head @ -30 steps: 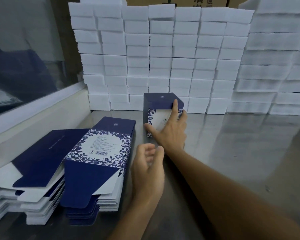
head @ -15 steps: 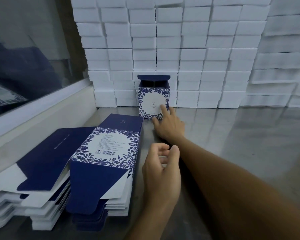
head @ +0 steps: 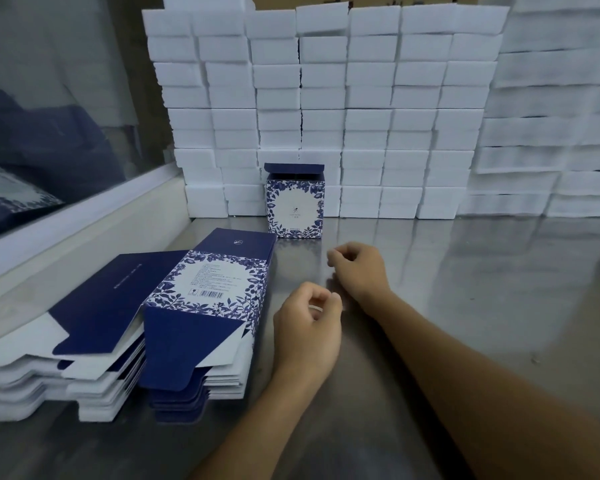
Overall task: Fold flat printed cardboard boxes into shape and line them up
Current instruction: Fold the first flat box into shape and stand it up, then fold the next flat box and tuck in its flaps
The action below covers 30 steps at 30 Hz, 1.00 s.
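One folded blue-and-white floral box (head: 295, 207) stands upright on the steel table (head: 465, 306), its top flap raised, against the wall of white blocks. Two stacks of flat printed boxes lie at the left: a nearer stack (head: 205, 306) with a barcode panel on top and a farther stack (head: 94, 323) showing dark blue. My right hand (head: 359, 268) hovers just in front of the standing box, apart from it, fingers loosely curled and holding nothing. My left hand (head: 309, 327) hangs beside the nearer stack, fingers loosely curled, holding nothing.
A tall wall of stacked white foam blocks (head: 326, 109) runs across the back of the table and continues at the right (head: 551, 116). A glass panel with a white ledge (head: 66, 216) borders the left side. Bare steel surface spreads to the right of my arms.
My right hand let go of the folded box after setting it upright against the white blocks and drew back toward me. My left hand stayed beside the flat stack.
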### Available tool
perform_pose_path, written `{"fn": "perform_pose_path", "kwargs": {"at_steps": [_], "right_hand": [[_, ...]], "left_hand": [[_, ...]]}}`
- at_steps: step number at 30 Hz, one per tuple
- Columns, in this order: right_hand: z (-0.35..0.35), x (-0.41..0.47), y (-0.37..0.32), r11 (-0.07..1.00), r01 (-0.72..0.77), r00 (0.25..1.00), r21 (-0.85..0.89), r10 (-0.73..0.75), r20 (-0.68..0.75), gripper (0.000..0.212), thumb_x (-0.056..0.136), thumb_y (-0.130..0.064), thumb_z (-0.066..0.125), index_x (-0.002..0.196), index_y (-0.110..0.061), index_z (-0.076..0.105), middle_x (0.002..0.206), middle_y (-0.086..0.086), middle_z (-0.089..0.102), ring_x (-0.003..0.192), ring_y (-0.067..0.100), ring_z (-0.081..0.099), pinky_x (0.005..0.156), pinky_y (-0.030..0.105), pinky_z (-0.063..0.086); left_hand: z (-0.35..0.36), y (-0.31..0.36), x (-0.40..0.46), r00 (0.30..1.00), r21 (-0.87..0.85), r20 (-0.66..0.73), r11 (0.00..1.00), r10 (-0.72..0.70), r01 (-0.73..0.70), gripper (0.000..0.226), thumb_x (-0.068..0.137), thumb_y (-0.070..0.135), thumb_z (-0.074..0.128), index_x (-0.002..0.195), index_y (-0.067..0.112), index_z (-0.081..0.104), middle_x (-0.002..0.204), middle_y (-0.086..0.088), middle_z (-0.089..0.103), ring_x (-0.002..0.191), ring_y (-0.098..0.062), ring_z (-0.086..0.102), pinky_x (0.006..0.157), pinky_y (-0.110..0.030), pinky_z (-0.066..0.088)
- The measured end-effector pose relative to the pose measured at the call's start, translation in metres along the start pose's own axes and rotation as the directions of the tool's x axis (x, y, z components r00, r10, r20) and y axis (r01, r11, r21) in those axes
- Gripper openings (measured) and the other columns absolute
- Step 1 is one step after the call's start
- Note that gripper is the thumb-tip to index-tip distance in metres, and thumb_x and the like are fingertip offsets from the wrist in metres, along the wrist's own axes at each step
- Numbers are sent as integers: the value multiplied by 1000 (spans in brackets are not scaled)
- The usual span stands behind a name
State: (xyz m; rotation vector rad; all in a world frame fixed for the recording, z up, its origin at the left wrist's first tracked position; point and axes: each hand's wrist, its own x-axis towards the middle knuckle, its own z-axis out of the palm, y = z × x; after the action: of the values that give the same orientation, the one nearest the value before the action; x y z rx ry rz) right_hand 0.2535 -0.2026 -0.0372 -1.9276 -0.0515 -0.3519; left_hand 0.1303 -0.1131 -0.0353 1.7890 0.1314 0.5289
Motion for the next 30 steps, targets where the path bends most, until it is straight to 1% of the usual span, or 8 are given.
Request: {"fn": "perform_pose_path", "kwargs": {"at_steps": [4,7,8,10,16,20,23,30], "right_hand": [[-35,-27,4,962,-89,995,258,76,60,17,91,-15,65,76,-12,71,71,2,75,69,12,67,73,32,53],[-65,-41,8,838,-215,976,501,165,142,11,94,-11,64,87,-5,69,70,11,70,73,20,64,84,34,54],[-74,-46,9,786,-257,966,562,193,172,10,95,-10,62,91,-4,68,71,13,68,74,23,64,87,35,55],[-89,-53,10,698,-316,949,642,233,214,10,97,-11,60,97,-4,67,71,13,66,73,23,65,90,36,55],[-109,-65,11,483,-354,925,801,305,226,13,98,-13,57,103,-5,66,67,6,67,78,20,69,81,30,56],[-114,-65,8,361,-387,902,848,337,268,12,98,-14,57,102,-6,66,68,6,66,76,19,68,70,26,55],[-115,-65,8,371,-399,899,838,338,278,12,98,-14,56,102,-7,66,67,5,66,74,18,68,64,23,57],[-112,-65,6,421,-409,897,810,350,271,13,98,-14,57,102,-7,67,67,4,66,76,18,68,63,22,56]], "left_hand": [[-10,5,-8,972,180,72,956,224,-233,16,88,17,63,72,18,61,67,6,62,63,-9,57,63,-29,45],[-25,18,-12,729,434,227,603,646,-670,17,90,22,56,76,16,63,67,7,60,59,-17,56,60,-34,47],[-29,24,-12,672,459,236,529,702,-714,20,90,23,54,76,15,64,64,6,60,57,-17,55,61,-35,47],[-38,33,-7,666,533,187,495,722,-687,21,91,24,53,77,14,65,63,5,59,56,-18,55,68,-38,47],[-64,32,7,978,870,20,478,209,-120,37,92,42,53,121,18,59,127,-9,56,120,-30,49,110,-53,23],[-70,29,15,998,907,-54,419,12,44,55,89,56,51,133,24,47,144,-13,40,134,-37,33,108,-58,24],[-83,23,23,992,898,-87,423,-97,120,65,85,61,55,135,20,45,143,-17,42,127,-41,41,100,-49,37],[-95,20,31,992,900,-79,422,-94,112,54,87,62,46,121,20,53,125,-9,61,109,-36,56,76,-38,36]]}}
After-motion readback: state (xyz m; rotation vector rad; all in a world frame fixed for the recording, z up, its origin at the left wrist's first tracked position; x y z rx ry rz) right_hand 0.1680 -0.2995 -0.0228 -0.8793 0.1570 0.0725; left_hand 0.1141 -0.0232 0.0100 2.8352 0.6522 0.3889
